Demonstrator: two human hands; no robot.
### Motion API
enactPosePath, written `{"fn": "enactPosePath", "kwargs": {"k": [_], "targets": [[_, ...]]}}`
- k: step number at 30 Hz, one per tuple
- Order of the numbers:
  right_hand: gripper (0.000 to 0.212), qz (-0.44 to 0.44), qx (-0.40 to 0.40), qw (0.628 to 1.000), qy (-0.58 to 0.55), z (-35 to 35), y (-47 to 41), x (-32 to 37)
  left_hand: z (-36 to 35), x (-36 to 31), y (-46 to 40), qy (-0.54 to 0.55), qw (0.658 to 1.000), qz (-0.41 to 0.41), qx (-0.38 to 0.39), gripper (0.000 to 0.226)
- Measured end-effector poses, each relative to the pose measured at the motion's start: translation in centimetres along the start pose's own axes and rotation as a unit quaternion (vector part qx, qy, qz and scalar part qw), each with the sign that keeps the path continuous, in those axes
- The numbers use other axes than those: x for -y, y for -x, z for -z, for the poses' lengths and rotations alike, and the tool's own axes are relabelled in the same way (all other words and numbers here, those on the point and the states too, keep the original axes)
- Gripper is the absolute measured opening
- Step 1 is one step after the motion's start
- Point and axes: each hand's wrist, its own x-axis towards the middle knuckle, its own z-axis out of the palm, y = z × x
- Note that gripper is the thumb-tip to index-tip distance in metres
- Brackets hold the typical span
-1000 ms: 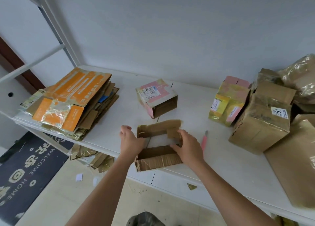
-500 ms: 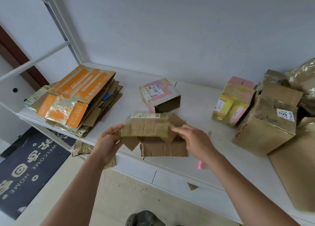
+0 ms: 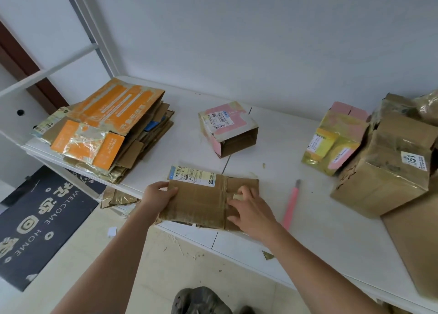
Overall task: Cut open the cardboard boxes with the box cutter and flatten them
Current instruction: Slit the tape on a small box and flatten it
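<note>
Box [image 3: 201, 200], open tube a second ago, now collapsed flat at counter [image 3: 272, 147] front edge. Left hand [image 3: 157, 195] grips its left edge, fingers curled round. Right hand [image 3: 248, 209] presses top, fingers spread. Cutter [image 3: 291, 206] lies idle just right. Flat stack [image 3: 106, 129] likely next stop.

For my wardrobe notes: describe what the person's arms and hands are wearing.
Nothing shows on either one. The left hand and right hand are bare, with no gloves, rings or watch visible. Both forearms are bare up to the picture's edge, with no sleeves in view.
</note>
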Motion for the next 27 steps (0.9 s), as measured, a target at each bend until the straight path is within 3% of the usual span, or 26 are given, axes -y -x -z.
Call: {"fn": "enactPosePath", "kwargs": {"k": [3, 8, 10, 12, 15, 17, 23, 27], "targets": [[0.047, -0.007, -0.004, 0.999, -0.039, -0.5, -0.4, 0.2, -0.5, -0.9, -0.7, -0.007, 1.000, 0.004, 0.018, 0.038], [0.056, -0.015, 0.036, 0.995, -0.088, 0.5, -0.1, -0.1, 0.3, -2.4, -0.2, 0.113, 0.992, 0.005, 0.062, 0.026], [0.056, -0.016, -0.012, 0.995, -0.100, 1.5, 0.1, 0.4, 1.5, -3.0, 0.2, 0.178, 0.982, -0.009, 0.069, 0.022], [0.057, 0.002, -0.114, 0.988, -0.104, 2.5, 0.1, 1.9, 3.5, -3.1, 0.7, 0.253, 0.966, -0.019, 0.056, 0.024], [0.057, 0.036, -0.263, 0.955, -0.130, 4.1, -0.8, 5.7, 6.9, -2.5, 1.2, 0.355, 0.934, -0.033, 0.017, 0.030], [0.058, 0.024, -0.317, 0.931, -0.180, 5.2, -1.9, 8.7, 9.5, -1.8, 1.4, 0.412, 0.910, -0.023, -0.022, 0.035], [0.070, 0.066, -0.300, 0.827, -0.470, 8.6, -6.0, 17.9, 16.5, 1.0, 0.9, 0.483, 0.868, -0.063, -0.092, 0.029], [0.044, 0.081, -0.344, 0.846, -0.398, 10.8, -10.2, 22.5, 20.7, 2.0, -1.7, 0.474, 0.872, -0.066, -0.105, 0.018]]}}
